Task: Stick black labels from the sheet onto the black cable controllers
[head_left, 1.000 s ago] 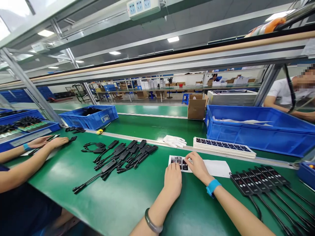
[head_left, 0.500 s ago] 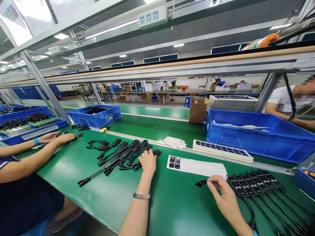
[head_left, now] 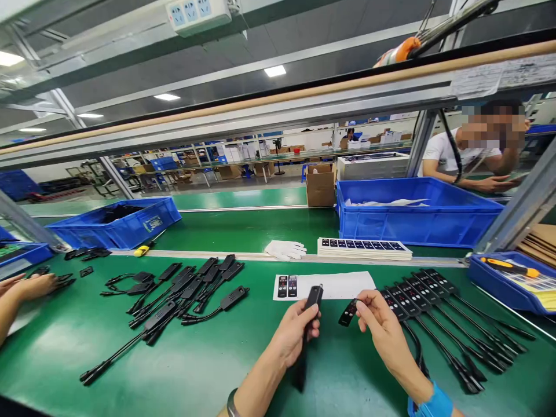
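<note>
My left hand is closed round a black cable controller, a slim flat box whose cable hangs down below the fingers. Between thumb and fingers, my right hand pinches a small black label with printed marks, a short way right of the controller. Behind both hands lies a white backing sheet bearing two black labels at its left end. To the right rests a row of labelled controllers, cables towards me. A loose pile of controllers without visible labels spreads out on the left.
A stack of label sheets and a white glove lie along the metal strip. Blue bins stand beyond it and at the left. A screwdriver lies in the right tray. A co-worker's hands are at far left.
My left hand has come from the pile to the middle with a controller in it. The label in my right hand has turned more upright. The view has swung right.
</note>
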Demonstrator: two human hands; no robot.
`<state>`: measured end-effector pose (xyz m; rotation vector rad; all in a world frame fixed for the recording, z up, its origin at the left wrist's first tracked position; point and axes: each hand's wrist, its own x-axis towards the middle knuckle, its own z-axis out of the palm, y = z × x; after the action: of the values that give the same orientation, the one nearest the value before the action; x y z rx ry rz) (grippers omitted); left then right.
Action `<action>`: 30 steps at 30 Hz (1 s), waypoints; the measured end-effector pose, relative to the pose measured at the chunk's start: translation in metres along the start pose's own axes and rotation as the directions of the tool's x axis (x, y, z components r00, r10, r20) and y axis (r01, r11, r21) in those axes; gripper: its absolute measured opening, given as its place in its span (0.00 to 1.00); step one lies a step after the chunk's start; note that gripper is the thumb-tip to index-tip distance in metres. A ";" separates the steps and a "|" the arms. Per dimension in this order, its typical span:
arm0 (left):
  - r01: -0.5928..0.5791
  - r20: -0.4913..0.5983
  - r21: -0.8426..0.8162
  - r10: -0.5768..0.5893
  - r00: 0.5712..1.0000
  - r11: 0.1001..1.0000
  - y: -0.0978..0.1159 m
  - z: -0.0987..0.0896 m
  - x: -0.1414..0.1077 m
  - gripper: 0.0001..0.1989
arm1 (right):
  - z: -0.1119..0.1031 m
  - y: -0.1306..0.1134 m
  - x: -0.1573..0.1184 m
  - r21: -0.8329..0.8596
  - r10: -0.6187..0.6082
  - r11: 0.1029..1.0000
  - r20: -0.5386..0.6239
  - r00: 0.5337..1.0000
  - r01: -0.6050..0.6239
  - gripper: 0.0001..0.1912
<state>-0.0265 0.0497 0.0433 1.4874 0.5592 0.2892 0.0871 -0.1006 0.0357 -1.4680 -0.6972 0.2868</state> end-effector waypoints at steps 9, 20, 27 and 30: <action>0.207 0.284 -0.346 -0.108 0.953 0.915 -0.003 0.032 -0.021 0.25 | -0.002 -0.003 -0.002 -0.104 0.027 0.994 0.033 0.999 -0.023 0.10; 0.243 0.372 -0.357 -0.102 0.923 0.902 -0.002 0.037 -0.026 0.30 | 0.002 -0.005 -0.008 -0.119 0.113 0.987 0.041 0.993 -0.108 0.10; 0.232 0.388 -0.358 -0.082 0.918 0.904 -0.007 0.035 -0.024 0.30 | 0.003 -0.007 -0.009 -0.099 0.140 0.986 0.036 0.990 -0.136 0.10; 0.229 0.398 -0.344 -0.080 0.914 0.911 -0.007 0.034 -0.024 0.29 | 0.003 -0.006 -0.009 -0.100 0.138 0.986 0.038 0.990 -0.134 0.10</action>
<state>-0.0297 0.0075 0.0403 1.0681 0.2866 -0.0209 0.0774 -0.1040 0.0393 -1.6099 -0.6553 0.3959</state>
